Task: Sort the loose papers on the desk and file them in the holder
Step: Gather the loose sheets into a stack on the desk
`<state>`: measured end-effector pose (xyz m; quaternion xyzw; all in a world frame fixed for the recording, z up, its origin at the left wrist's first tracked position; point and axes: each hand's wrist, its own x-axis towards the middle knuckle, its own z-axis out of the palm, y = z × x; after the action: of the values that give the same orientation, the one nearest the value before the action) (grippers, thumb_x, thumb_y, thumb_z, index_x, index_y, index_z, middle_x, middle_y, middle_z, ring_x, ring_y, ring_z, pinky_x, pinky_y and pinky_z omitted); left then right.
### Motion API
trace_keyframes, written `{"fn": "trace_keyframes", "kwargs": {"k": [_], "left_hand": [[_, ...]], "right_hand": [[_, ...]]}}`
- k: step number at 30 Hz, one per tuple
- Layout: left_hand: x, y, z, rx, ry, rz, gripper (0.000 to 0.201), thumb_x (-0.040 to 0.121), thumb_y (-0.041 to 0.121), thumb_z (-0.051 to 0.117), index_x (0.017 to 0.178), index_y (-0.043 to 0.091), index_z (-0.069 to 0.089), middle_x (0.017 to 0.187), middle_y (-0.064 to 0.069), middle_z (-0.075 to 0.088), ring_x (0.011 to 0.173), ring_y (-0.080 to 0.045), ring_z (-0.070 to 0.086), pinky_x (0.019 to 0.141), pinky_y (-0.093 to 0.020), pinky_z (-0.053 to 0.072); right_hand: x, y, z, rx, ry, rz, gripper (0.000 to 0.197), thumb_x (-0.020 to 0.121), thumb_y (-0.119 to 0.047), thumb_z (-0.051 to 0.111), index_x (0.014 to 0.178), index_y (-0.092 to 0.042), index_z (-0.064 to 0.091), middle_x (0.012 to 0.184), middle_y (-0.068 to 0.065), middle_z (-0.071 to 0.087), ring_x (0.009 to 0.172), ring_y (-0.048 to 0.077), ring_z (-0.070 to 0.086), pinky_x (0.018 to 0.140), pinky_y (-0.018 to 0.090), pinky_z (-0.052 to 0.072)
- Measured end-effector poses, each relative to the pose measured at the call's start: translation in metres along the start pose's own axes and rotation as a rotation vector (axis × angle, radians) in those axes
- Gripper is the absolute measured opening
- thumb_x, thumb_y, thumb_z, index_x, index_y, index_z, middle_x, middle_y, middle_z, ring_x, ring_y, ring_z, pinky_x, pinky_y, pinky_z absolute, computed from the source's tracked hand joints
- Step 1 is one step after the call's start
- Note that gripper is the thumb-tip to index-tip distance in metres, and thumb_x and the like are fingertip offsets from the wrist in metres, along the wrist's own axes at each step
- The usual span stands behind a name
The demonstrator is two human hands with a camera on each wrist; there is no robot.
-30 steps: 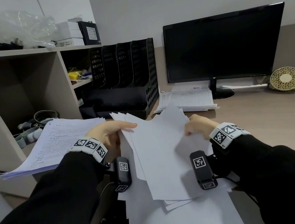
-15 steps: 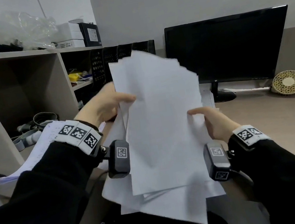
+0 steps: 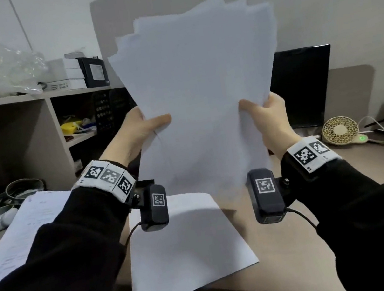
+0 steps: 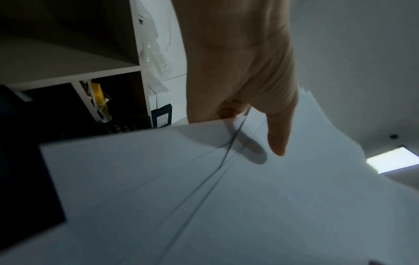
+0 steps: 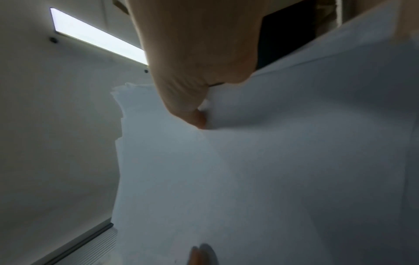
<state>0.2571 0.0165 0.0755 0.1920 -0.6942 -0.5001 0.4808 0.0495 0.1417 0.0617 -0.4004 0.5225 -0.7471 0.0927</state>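
I hold a loose stack of blank white papers [image 3: 203, 97] upright in front of me, top edges uneven. My left hand [image 3: 142, 130] grips its left edge, thumb on the front, and my right hand [image 3: 264, 113] grips the right edge the same way. The left wrist view shows the left thumb across the stack of papers [image 4: 204, 197]; the right wrist view shows the right thumb pressed on the sheets [image 5: 272, 170]. One blank sheet [image 3: 185, 245] lies flat on the desk below. The black file holder [image 3: 106, 109] is mostly hidden behind the stack.
A printed stack of paper [image 3: 23, 234] lies at the left by the shelf unit [image 3: 1, 106]. The black monitor [image 3: 303, 86] stands behind the held papers. A small round fan [image 3: 339, 130] and cables sit at the right on the wooden desk [image 3: 291, 243].
Both hands lifted the paper stack off the desk and stood it upright, higher than before; one sheet stayed on the desk. The right hand shifted to grip the stack's right edge.
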Motion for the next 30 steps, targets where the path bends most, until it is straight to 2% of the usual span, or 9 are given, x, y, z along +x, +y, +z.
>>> {"fn": "trace_keyframes", "kwargs": {"k": [3, 6, 8, 12, 14, 18, 22, 26, 30], "left_hand": [[0.003, -0.004, 0.003, 0.085, 0.016, -0.007, 0.038, 0.087, -0.006, 0.061, 0.123, 0.002, 0.057, 0.119, -0.01, 0.065, 0.106, -0.019, 0.064, 0.094, -0.03, 0.05], [0.001, 0.004, -0.005, 0.127, -0.034, -0.042, 0.035, 0.087, -0.006, 0.06, 0.121, 0.001, 0.058, 0.11, -0.008, 0.067, 0.096, -0.013, 0.067, 0.087, -0.025, 0.054], [-0.008, 0.008, -0.013, 0.199, -0.104, -0.119, 0.032, 0.087, -0.004, 0.061, 0.119, 0.001, 0.061, 0.111, -0.008, 0.068, 0.097, -0.015, 0.068, 0.086, -0.027, 0.054], [-0.034, -0.009, -0.036, 0.52, -0.193, -0.548, 0.021, 0.086, 0.009, 0.068, 0.107, 0.006, 0.067, 0.099, -0.004, 0.071, 0.086, -0.019, 0.067, 0.071, -0.026, 0.053], [-0.046, -0.031, -0.044, 0.655, -0.272, -0.765, 0.021, 0.083, 0.012, 0.072, 0.1, 0.001, 0.067, 0.087, -0.007, 0.067, 0.075, -0.019, 0.06, 0.063, -0.022, 0.047], [-0.071, -0.064, -0.045, 0.85, -0.32, -0.96, 0.016, 0.081, 0.012, 0.072, 0.093, 0.007, 0.064, 0.077, -0.004, 0.065, 0.062, -0.019, 0.056, 0.053, -0.022, 0.046], [-0.076, -0.097, -0.059, 0.873, -0.353, -1.066, 0.078, 0.047, 0.024, 0.084, 0.12, 0.009, 0.06, 0.101, -0.014, 0.063, 0.075, -0.027, 0.056, 0.072, -0.033, 0.048], [-0.085, -0.084, -0.056, 0.769, -0.273, -1.016, 0.036, 0.077, 0.014, 0.073, 0.111, 0.01, 0.061, 0.094, -0.009, 0.057, 0.061, -0.02, 0.047, 0.053, -0.023, 0.04], [-0.088, -0.084, -0.062, 0.692, -0.239, -0.992, 0.022, 0.085, 0.012, 0.068, 0.105, 0.006, 0.064, 0.101, -0.006, 0.068, 0.084, -0.022, 0.062, 0.061, -0.028, 0.046]], "right_hand": [[0.004, -0.007, -0.003, -0.048, -0.029, 0.014, 0.01, 0.083, 0.0, 0.059, 0.09, -0.005, 0.064, 0.09, 0.01, 0.066, 0.081, 0.023, 0.063, 0.072, 0.034, 0.053], [0.003, -0.009, -0.007, -0.129, -0.117, 0.124, 0.023, 0.083, 0.001, 0.058, 0.105, 0.004, 0.065, 0.1, 0.017, 0.069, 0.089, 0.03, 0.068, 0.08, 0.038, 0.056], [0.001, -0.008, -0.005, -0.231, -0.195, 0.248, 0.023, 0.085, -0.002, 0.06, 0.107, 0.002, 0.064, 0.096, 0.014, 0.069, 0.084, 0.029, 0.067, 0.071, 0.032, 0.056], [-0.02, 0.012, 0.006, -0.794, -0.408, 0.448, 0.022, 0.087, -0.015, 0.064, 0.104, -0.003, 0.059, 0.096, 0.01, 0.059, 0.085, 0.024, 0.06, 0.065, 0.026, 0.044], [-0.037, 0.033, 0.015, -0.926, -0.584, 0.537, 0.018, 0.086, -0.016, 0.064, 0.1, -0.004, 0.06, 0.082, 0.004, 0.052, 0.069, 0.016, 0.051, 0.056, 0.023, 0.04], [-0.071, 0.049, 0.029, -1.287, -0.83, 0.537, 0.02, 0.095, -0.019, 0.053, 0.11, -0.007, 0.049, 0.073, 0.004, 0.043, 0.059, 0.016, 0.04, 0.045, 0.024, 0.037], [-0.078, 0.048, 0.036, -1.399, -0.917, 0.427, 0.008, 0.096, -0.011, 0.044, 0.101, -0.004, 0.046, 0.093, 0.009, 0.047, 0.089, 0.022, 0.045, 0.073, 0.026, 0.036], [-0.073, 0.055, 0.036, -1.299, -0.891, 0.484, 0.02, 0.095, -0.018, 0.046, 0.077, -0.009, 0.044, 0.077, 0.005, 0.044, 0.057, 0.017, 0.037, 0.039, 0.02, 0.036], [-0.07, 0.063, 0.034, -1.25, -0.849, 0.511, 0.018, 0.094, -0.019, 0.049, 0.081, -0.008, 0.047, 0.073, 0.003, 0.043, 0.053, 0.013, 0.035, 0.042, 0.022, 0.03]]}}
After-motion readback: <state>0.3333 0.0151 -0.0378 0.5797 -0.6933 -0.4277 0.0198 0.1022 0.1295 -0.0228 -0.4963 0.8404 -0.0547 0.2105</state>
